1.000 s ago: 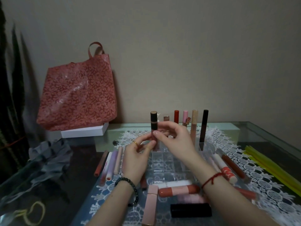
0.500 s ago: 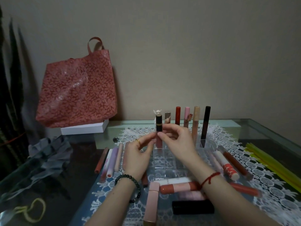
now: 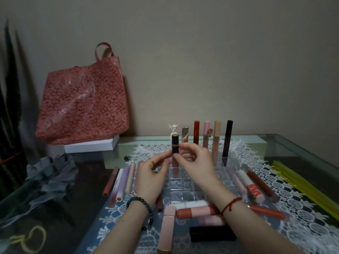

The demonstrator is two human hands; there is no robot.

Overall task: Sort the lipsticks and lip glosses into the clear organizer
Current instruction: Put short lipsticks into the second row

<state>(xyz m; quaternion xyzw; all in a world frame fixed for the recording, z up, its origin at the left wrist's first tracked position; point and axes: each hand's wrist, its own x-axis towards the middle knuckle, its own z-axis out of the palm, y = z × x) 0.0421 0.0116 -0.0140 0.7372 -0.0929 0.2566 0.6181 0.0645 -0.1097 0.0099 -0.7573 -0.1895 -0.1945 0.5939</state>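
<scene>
A glass table (image 3: 286, 143) against a plain beige wall (image 3: 201, 52) carries a white lace runner (image 3: 266, 173). At centre frame, both hands, left (image 3: 150, 178) and right (image 3: 196, 165), pinch an upright black-capped gloss (image 3: 175, 146) over the clear organizer (image 3: 185, 182), whose back row holds tubes (image 3: 216, 140). Loose tubes (image 3: 198, 211) lie around. A red bag (image 3: 82, 103) stands upper left.

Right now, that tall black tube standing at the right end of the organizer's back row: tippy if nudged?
Probably. The tall black tube is slender and stands high above the clear organizer, so a nudge near its top likely tilts it. Its compartment probably keeps it from falling. It looks rigid.
</scene>
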